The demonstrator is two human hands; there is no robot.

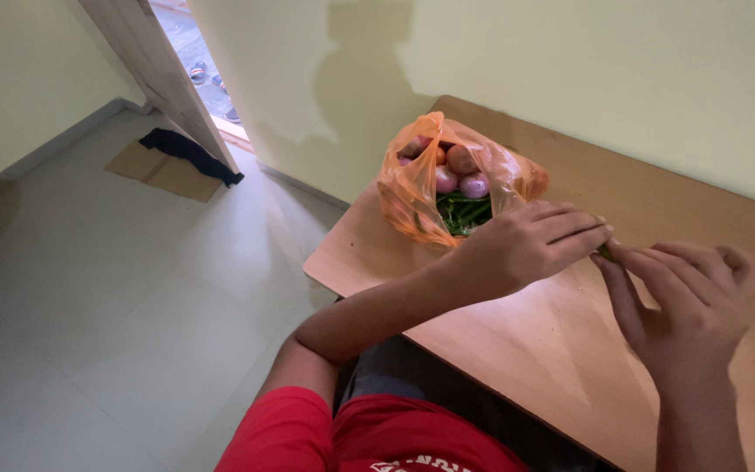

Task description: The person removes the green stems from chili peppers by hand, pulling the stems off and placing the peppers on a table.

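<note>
There's a small green pod (606,253), mostly hidden, pinched between the fingertips of both hands out over the middle of the wooden surface (526,350). The left hand (526,245) has its fingers closed narrow on one end, and the right hand (688,301) grips the other end, fingers curled in. Just behind the left hand, near the surface's far left corner, sits an open orange plastic bag (408,197) with onions (460,170) and more green beans (463,212) inside.

Dim indoor light, soft wall shadow
</note>
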